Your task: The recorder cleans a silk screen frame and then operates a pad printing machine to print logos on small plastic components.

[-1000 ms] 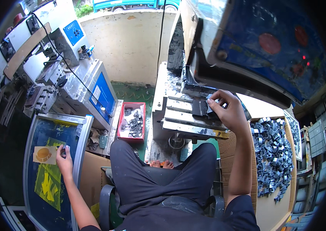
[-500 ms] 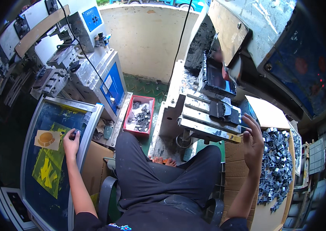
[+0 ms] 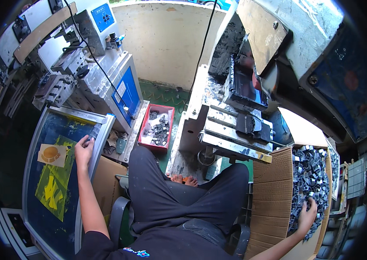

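- Clips, small and grey-black, are heaped in a cardboard box, right side.
- Right hand is held at the heap, fingers curled; whether a clip is gripped can't be told.
- Left hand is held over the framed screen, fingers narrow, beside a small dark part; grip can't be confirmed.
- Black block is seated on the metal fixture, apart from both hands.
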A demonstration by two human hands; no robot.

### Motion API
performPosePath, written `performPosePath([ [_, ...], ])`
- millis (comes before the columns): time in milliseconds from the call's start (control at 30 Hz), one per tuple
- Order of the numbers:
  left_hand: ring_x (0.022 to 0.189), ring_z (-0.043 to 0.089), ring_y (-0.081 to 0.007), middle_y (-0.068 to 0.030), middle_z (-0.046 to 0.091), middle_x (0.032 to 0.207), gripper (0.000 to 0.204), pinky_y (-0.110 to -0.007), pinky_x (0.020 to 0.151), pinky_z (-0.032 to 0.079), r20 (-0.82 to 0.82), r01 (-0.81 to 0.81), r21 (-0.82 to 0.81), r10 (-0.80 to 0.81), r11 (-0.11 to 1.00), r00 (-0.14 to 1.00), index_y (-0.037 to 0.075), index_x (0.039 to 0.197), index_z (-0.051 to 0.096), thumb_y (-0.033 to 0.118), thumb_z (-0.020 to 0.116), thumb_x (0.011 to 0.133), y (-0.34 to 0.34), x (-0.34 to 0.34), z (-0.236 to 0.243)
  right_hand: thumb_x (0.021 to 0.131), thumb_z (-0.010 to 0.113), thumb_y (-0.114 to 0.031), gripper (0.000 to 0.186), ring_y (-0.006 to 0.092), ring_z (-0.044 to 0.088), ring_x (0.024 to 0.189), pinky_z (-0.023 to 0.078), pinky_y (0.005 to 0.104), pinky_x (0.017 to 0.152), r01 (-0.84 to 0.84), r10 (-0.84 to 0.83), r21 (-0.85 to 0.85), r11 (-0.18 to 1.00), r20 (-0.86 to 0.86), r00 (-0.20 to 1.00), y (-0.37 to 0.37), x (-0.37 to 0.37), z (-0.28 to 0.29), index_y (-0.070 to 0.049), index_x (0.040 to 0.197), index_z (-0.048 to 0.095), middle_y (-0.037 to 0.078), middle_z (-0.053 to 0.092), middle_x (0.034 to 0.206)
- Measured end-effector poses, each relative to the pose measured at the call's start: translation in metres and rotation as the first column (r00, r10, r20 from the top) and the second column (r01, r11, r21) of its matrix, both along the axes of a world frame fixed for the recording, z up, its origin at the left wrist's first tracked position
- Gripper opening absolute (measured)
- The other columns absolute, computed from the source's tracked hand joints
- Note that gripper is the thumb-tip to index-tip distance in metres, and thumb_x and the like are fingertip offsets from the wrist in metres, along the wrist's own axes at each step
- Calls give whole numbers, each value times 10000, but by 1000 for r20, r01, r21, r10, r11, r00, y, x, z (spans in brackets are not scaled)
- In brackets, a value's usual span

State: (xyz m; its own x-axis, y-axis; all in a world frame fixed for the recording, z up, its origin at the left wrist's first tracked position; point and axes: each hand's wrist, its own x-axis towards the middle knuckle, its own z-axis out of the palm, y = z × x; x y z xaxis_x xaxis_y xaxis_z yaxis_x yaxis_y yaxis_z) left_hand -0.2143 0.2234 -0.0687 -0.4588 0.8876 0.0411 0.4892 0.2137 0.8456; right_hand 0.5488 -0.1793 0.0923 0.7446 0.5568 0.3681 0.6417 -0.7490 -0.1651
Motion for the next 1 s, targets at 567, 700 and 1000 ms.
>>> performPosePath([
  [567, 869, 689, -145, -165, 745, 991, 392, -270, 793, 520, -8, 51, 48, -51, 998, 999, -95, 1329, 578, 92, 600, 986, -4, 6, -3, 889, 676, -40, 150, 270, 630, 797, 496, 395, 749, 51, -32, 164, 985, -115, 993, 15, -4, -12, -21, 1001, 578, 136, 647, 910],
  [700, 888, 703, -158, -177, 749, 978, 404, -264, 813, 515, -16, 39, 41, -38, 998, 999, -112, 1353, 539, 84, 566, 1000, -8, 2, 0, 882, 691, -44, 201, 238, 622, 686, 505, 377, 690, 112, -101, 169, 979, -72, 992, 39, -18, 2, -39, 1060, 600, 104, 656, 792],
  [1000, 1009, 684, -272, -218, 708, 1115, 397, -343, 934, 488, -273, -42, 19, 45, 999, 961, -49, 1382, 542, 140, 482, 1038, -26, 11, 11, 876, 689, -26, 88, 250, 667, 710, 525, 369, 695, 83, -76, 153, 985, -53, 996, 29, -12, -5, 16, 950, 665, 135, 698, 796],
])
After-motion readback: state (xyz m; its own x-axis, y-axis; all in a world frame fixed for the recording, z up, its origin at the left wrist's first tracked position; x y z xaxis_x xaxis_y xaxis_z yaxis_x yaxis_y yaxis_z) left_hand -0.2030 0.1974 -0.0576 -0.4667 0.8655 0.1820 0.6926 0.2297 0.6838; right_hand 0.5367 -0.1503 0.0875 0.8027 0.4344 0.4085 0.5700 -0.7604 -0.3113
